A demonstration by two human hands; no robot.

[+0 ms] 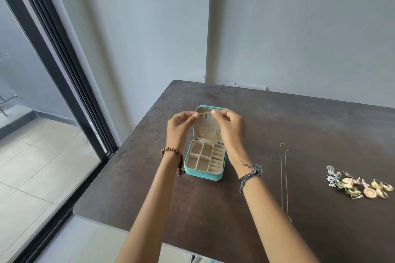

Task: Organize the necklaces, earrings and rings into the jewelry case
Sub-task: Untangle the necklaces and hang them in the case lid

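Teal jewelry case (205, 174) lies open near the table's (320, 126) left edge while left hand (179, 126) and right hand (229, 127) pinch 1 thin chain (204, 113) stretched before its lid.

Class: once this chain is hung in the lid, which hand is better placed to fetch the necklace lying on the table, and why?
Probably the right hand. The necklace lies to the right of the case, on that hand's side, with nothing between. The left hand would have to cross over the open case.
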